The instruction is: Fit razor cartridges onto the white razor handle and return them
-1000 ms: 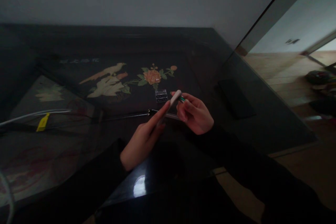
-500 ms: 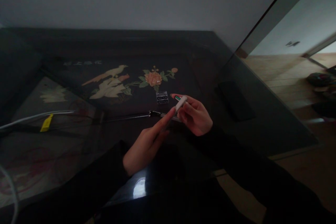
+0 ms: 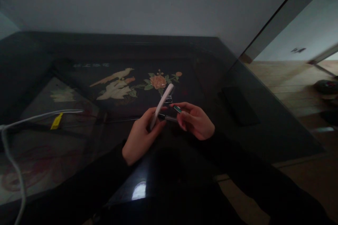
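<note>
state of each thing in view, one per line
left hand: closed on the white device, tilted up
white device: held, off the table
right hand: pinching a small green-tipped item
green-tipped item: held at the fingertips
white cable: lying loose on the table
clear case: resting on the table

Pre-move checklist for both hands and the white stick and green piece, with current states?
1. Left hand grips the white stick: ok, fingers wrap its lower end and it points up and away.
2. Right hand pinches the small green piece: ok.
3. Stick and green piece apart: ok, a gap shows between them.
4. Thin dark tool below the hands: cannot tell whether a hand touches it.
5. Small clear case on the dark table: partly hidden behind the stick; contents cannot tell.
6. White cable away from both hands: ok.
</note>
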{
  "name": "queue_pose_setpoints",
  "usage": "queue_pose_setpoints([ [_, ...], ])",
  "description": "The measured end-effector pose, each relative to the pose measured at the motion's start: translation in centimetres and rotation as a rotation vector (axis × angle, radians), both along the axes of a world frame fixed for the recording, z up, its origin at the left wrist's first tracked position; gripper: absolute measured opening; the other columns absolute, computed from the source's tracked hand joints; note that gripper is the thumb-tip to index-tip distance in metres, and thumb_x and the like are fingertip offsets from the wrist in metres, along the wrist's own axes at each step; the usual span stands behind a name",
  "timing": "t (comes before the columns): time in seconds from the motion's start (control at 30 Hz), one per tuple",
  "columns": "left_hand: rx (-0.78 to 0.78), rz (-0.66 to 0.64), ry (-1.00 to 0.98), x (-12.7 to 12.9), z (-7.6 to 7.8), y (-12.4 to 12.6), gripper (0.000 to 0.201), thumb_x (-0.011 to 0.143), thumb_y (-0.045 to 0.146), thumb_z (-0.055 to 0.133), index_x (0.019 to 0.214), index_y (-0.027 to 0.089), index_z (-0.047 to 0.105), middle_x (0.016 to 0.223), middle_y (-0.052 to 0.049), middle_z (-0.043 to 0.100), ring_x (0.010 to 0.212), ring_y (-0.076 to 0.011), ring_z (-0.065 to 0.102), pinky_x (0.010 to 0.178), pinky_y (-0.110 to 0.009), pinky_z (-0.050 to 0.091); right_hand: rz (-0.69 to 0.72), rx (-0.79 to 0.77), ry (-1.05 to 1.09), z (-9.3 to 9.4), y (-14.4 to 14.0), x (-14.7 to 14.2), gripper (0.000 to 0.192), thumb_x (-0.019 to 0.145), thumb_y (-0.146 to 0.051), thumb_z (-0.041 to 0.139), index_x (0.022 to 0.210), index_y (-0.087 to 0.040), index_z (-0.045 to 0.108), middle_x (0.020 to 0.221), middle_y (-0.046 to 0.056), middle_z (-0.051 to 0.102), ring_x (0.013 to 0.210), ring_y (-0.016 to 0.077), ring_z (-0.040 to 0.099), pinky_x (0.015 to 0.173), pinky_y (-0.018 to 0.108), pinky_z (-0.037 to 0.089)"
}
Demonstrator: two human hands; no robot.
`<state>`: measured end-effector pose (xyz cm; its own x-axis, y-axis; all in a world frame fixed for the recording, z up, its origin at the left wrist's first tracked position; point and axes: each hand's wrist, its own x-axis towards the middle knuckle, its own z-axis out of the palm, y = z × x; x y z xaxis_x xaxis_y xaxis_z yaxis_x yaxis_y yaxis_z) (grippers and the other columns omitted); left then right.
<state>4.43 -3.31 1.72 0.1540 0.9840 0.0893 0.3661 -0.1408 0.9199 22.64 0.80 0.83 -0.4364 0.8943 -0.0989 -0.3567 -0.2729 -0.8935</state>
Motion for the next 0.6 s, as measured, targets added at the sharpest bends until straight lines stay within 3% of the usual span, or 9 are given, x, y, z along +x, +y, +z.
queue_pose_setpoints([
  [0.1,0.122,0.034,0.122,-0.3,0.3,0.1,0.026,0.083,0.020,0.061,0.109,0.019,0.062,0.061,0.007,0.047,0.051,-0.0084,0.045,0.049,-0.019,0.037,0.071,-0.002,-0.123,-0.3,-0.3,-0.2,0.044,0.065,-0.040,0.082,0.097,-0.014,0.066,0.054,-0.005,0.061,0.040,0.0059,0.049,0.038,0.018,0.036],
  [0.33,0.435,-0.042,0.262,-0.7,-0.4,0.1,0.011,0.080,0.013,0.064,0.091,0.016,0.066,0.079,-0.001,0.062,0.062,-0.0104,0.054,0.056,-0.020,0.043,0.117,0.047,-0.285,-0.4,-1.1,-1.0,0.039,0.061,-0.038,0.084,0.083,-0.014,0.061,0.049,-0.007,0.059,0.036,0.0048,0.047,0.035,0.017,0.033],
  [0.6,0.454,-0.052,0.253,-0.8,-0.7,0.3,0.004,0.081,0.014,0.063,0.083,0.015,0.067,0.080,-0.003,0.065,0.067,-0.0121,0.059,0.058,-0.020,0.045,0.123,0.054,-0.350,-0.1,-1.5,-1.2,0.038,0.063,-0.039,0.082,0.082,-0.015,0.059,0.050,-0.009,0.056,0.037,0.0051,0.047,0.036,0.017,0.035],
])
